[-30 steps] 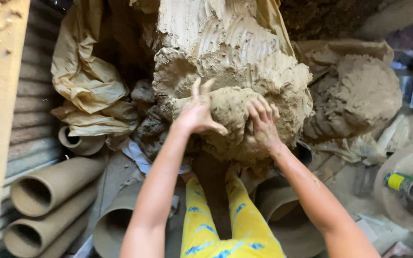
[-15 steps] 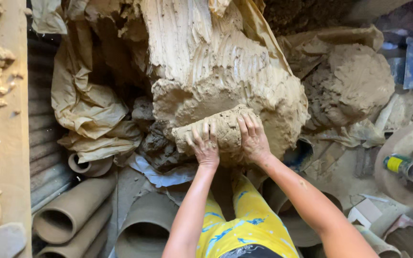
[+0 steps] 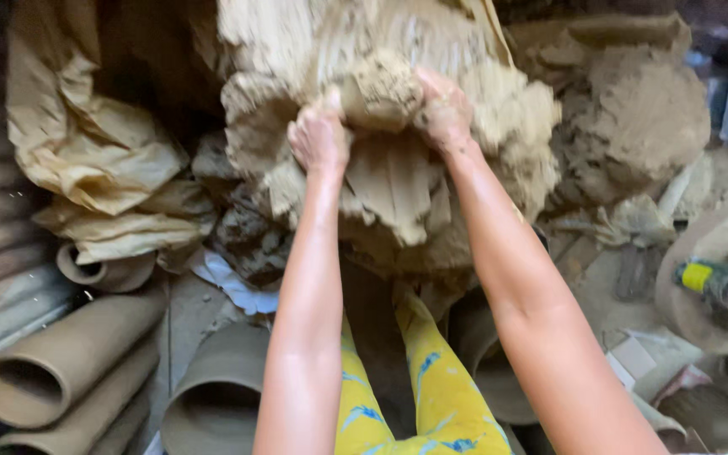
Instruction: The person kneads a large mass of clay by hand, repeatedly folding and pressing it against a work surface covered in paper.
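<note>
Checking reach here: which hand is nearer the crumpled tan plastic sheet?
Left. The left hand grips the clay lump on the side facing the plastic sheet; the right hand grips its far side.

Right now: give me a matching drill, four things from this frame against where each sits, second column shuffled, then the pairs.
Column one:
1. clay lump
2. clay pipes
3. crumpled tan sheet
4. small tube with a yellow band

Column two:
A. lying stacked at the lower left
B. far right, on a round clay-smeared surface
C. held between the left hand and right hand, against the big clay mound
D. bunched at the upper left, above the pipes

Pairs: 1-C, 2-A, 3-D, 4-B
</note>
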